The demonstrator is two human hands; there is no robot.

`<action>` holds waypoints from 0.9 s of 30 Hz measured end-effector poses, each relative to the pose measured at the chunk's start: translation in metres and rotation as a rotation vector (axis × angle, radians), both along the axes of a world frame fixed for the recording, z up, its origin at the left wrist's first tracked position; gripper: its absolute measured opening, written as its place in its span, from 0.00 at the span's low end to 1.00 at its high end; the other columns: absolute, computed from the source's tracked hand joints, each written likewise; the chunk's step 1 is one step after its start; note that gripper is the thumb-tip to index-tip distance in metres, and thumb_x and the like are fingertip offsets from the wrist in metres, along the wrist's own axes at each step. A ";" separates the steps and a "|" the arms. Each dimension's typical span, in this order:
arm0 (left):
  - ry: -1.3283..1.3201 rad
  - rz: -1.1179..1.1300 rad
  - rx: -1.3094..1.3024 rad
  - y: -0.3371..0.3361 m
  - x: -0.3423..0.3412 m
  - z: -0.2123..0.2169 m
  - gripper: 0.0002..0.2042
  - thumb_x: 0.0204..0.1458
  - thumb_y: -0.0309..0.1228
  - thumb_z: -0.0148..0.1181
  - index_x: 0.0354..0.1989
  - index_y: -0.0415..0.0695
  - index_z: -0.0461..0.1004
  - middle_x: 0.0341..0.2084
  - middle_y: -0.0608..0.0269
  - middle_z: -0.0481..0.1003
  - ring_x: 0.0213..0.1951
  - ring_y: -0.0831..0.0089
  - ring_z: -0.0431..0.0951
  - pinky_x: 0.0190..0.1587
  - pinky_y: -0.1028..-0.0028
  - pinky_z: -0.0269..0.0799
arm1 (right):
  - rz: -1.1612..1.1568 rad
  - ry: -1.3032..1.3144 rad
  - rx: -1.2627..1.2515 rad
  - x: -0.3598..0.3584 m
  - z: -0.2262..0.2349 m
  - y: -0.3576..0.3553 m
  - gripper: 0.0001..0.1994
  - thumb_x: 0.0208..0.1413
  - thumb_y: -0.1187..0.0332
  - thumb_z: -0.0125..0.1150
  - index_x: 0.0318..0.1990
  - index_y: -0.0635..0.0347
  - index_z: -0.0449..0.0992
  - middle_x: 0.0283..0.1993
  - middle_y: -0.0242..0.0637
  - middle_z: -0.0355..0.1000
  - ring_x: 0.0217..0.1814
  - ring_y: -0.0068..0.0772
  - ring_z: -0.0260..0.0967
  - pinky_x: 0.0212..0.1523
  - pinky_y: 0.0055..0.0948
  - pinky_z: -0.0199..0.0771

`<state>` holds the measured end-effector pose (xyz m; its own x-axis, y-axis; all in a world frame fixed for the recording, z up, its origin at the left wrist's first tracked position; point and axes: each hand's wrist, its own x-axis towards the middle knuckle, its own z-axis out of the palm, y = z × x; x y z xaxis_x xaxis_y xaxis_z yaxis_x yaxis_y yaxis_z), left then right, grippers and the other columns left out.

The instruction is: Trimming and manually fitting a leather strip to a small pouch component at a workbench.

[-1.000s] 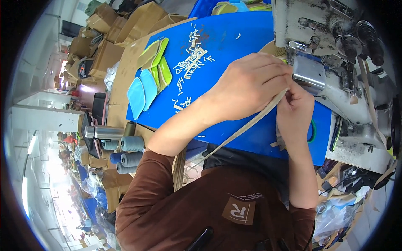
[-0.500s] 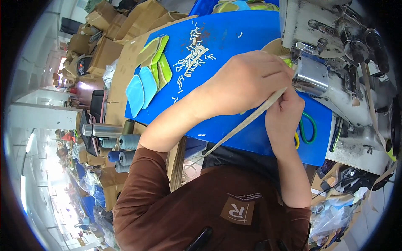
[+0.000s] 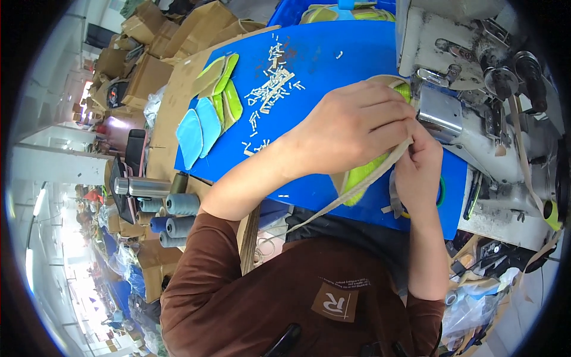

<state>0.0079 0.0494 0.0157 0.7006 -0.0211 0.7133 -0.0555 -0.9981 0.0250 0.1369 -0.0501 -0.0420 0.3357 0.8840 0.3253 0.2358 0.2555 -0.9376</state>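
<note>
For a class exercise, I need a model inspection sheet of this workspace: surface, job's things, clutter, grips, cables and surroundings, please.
Surface: blue board, dark smudge toward its far side.
Job's things: lime-and-beige piece, partly under the left hand; pale strip slanting down from the hands across it; blue pieces and lime pieces at the board's left.
Clutter: pale scraps scattered on the board.
Grips: left grip over the piece, right grip at the strip's upper end; exact contact hidden.
Cables: nothing seen clearly enough to name.
Surroundings: metal machine at right; thread cones, steel bottle and cardboard boxes at left.
</note>
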 end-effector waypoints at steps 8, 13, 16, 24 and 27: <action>-0.065 -0.035 -0.054 -0.010 0.002 -0.010 0.15 0.37 0.27 0.67 0.37 0.41 0.77 0.39 0.59 0.77 0.40 0.59 0.79 0.41 0.66 0.77 | 0.135 0.232 -0.031 0.010 0.011 -0.011 0.16 0.65 0.72 0.51 0.57 0.70 0.71 0.46 0.33 0.75 0.46 0.18 0.69 0.48 0.19 0.68; -0.049 0.029 -0.053 -0.018 0.001 -0.007 0.14 0.40 0.28 0.67 0.37 0.40 0.77 0.38 0.59 0.78 0.41 0.60 0.80 0.41 0.66 0.76 | 0.182 0.334 -0.070 0.013 0.017 -0.014 0.13 0.65 0.78 0.47 0.55 0.70 0.71 0.44 0.32 0.75 0.44 0.14 0.67 0.46 0.17 0.69; -0.061 0.083 -0.070 -0.018 0.005 -0.012 0.13 0.40 0.27 0.67 0.37 0.40 0.77 0.39 0.59 0.78 0.41 0.61 0.80 0.41 0.66 0.76 | 0.147 0.248 -0.092 0.011 0.024 -0.014 0.14 0.65 0.78 0.46 0.55 0.70 0.71 0.43 0.32 0.75 0.44 0.13 0.67 0.45 0.17 0.69; -0.075 0.091 -0.210 -0.023 -0.001 -0.009 0.13 0.41 0.25 0.67 0.38 0.41 0.78 0.38 0.59 0.79 0.41 0.61 0.80 0.42 0.66 0.75 | 0.158 0.236 -0.140 0.013 0.030 -0.017 0.13 0.66 0.77 0.46 0.54 0.70 0.71 0.41 0.31 0.75 0.41 0.13 0.68 0.43 0.16 0.69; -0.077 0.077 -0.237 -0.026 -0.008 -0.008 0.12 0.42 0.24 0.67 0.38 0.41 0.78 0.37 0.58 0.79 0.40 0.61 0.80 0.41 0.66 0.76 | 0.152 0.203 -0.194 0.013 0.033 -0.028 0.13 0.65 0.77 0.46 0.54 0.69 0.72 0.42 0.29 0.74 0.41 0.13 0.67 0.43 0.16 0.68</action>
<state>0.0002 0.0236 0.0078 0.6370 0.2045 0.7433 0.0095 -0.9662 0.2577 0.1497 -0.0782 -0.0090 0.2363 0.9679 0.0856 0.0117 0.0853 -0.9963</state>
